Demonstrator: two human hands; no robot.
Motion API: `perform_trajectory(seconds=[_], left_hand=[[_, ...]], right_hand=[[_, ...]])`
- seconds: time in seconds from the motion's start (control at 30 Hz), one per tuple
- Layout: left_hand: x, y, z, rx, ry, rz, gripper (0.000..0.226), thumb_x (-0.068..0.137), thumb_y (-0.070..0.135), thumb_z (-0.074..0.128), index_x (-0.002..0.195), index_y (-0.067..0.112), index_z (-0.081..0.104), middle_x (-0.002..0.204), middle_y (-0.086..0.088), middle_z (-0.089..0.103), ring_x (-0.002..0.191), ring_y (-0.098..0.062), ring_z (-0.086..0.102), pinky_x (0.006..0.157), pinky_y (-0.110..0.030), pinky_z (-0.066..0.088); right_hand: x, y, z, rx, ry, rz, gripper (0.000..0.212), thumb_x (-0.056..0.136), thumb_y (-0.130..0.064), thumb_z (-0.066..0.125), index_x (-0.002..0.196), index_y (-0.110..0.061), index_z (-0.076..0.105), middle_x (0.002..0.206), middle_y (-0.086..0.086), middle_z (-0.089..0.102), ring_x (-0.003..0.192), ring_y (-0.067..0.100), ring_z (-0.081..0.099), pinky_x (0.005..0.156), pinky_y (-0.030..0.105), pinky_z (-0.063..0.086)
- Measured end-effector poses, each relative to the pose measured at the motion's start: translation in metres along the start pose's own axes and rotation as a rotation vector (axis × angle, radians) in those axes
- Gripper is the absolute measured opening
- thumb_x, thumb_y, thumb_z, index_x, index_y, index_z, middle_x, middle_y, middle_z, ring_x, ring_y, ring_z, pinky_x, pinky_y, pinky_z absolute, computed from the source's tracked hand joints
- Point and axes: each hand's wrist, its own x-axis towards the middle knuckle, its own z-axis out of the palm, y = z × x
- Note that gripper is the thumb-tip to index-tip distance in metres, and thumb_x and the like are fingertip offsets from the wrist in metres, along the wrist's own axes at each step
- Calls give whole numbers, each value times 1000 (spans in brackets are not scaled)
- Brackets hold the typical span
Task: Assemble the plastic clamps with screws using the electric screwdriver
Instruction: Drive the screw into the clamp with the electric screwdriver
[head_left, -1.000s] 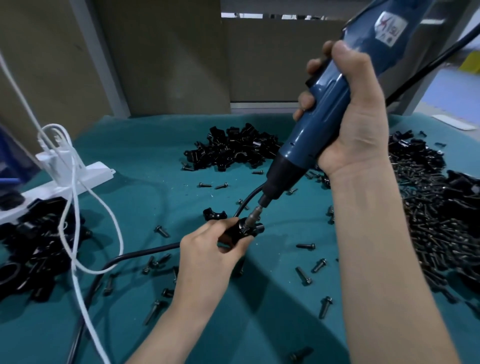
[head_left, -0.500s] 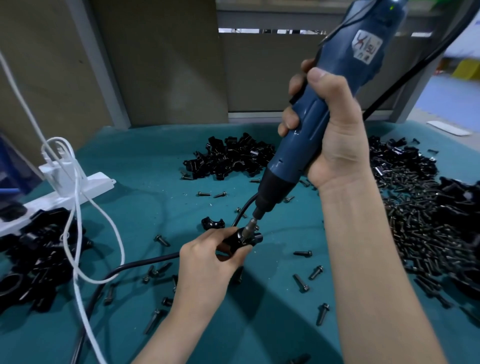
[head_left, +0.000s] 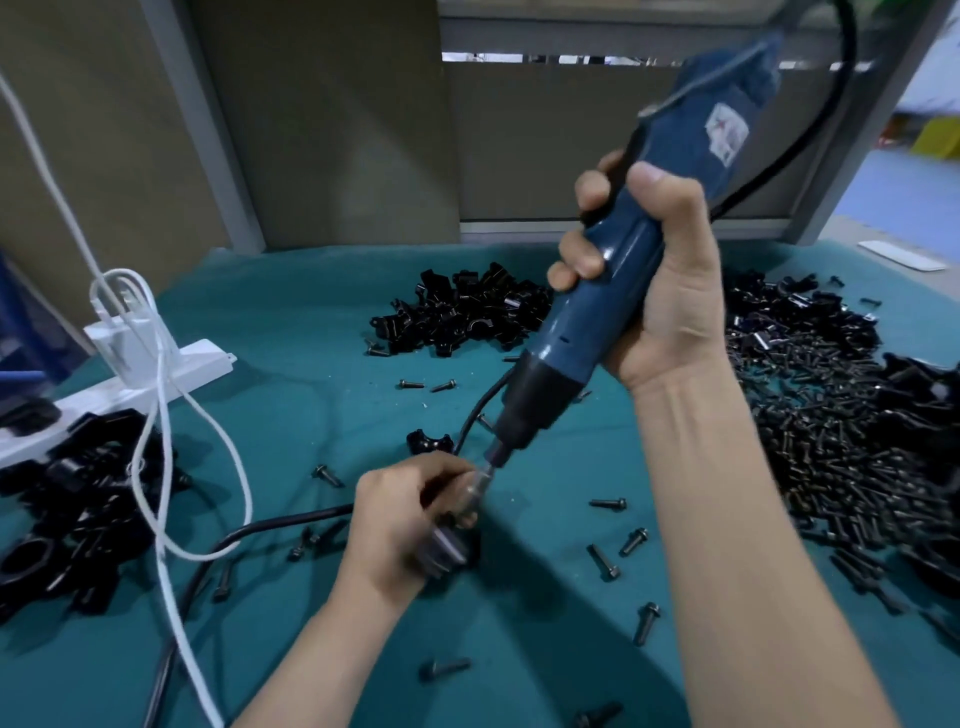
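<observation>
One clamp now lower in gripping left hand, right hand grasping one screwdriver

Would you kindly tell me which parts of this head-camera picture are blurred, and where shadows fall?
Head view: motion blur smears the clamp in the left hand and the label on the electric screwdriver; the loose screws on the teal cloth look sharp; a soft shadow darkens the cloth beside the left hand; the wide-angle lens slants the grey post at the back.

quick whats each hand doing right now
left hand: closed, holding the plastic clamp, which is blurred
right hand: closed round the electric screwdriver
</observation>
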Motion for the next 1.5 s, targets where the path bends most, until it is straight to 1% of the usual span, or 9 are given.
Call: perform_trajectory(seconds=[0.17,0.3,0.8,0.9,1.0,1.1,1.27,1.4,1.5], left_hand=[[-7,0,5,-48,16,81,36,91,-4,58,83,30,68,70,6,68,56,-4,66,57,-14,53],[-8,-1,6,-58,36,66,38,94,3,55,84,39,63,71,4,67,58,-4,65,61,-12,52],[-13,26,-7,-118,-103,53,25,99,11,49,91,26,67,78,3,68,65,-9,64,62,-19,54],[-16,48,-24,54,-273,8,18,95,35,51,105,33,65,91,7,68,71,-8,62,70,-29,56],[-53,60,-38,485,-577,164,65,72,80,42,133,67,22,126,25,43,105,4,46,85,-26,43],[-105,68,-27,639,-654,389,69,80,74,42,132,72,-3,135,24,12,119,-2,18,83,-31,33],[-117,36,-2,638,-414,398,40,102,35,36,138,42,20,130,17,9,104,-6,26,87,-29,47],[-97,27,-6,425,-279,342,30,97,31,51,126,27,53,119,19,36,99,0,47,85,-16,44],[-71,26,-15,122,-95,104,22,89,18,66,104,34,64,103,22,59,96,8,55,84,-8,42]], right_hand=[[6,17,-20,-201,184,5,6,79,-18,59,78,-13,55,69,-1,62,44,14,47,47,25,42],[7,34,-34,-270,258,56,9,76,-20,63,75,-14,57,71,0,64,45,16,48,49,26,43],[6,16,-53,-210,320,73,11,83,-21,62,88,-12,57,81,3,66,51,15,50,53,26,44],[2,11,-58,-194,334,57,9,88,-20,60,86,-12,58,76,0,64,52,14,52,54,26,44],[2,6,-60,-160,317,35,9,89,-20,59,85,-13,59,74,-1,64,52,14,52,54,26,44],[2,3,-61,-139,311,39,9,88,-21,60,83,-13,59,75,0,64,52,14,52,53,26,44],[1,4,-58,-149,338,111,11,86,-22,63,82,-13,59,73,-1,62,52,14,52,53,25,45],[-1,1,-58,-147,332,134,10,87,-22,63,81,-14,59,72,-2,62,52,13,52,53,24,45],[-2,0,-60,-172,328,152,10,88,-21,62,82,-14,58,72,-1,62,51,13,52,53,24,46]])
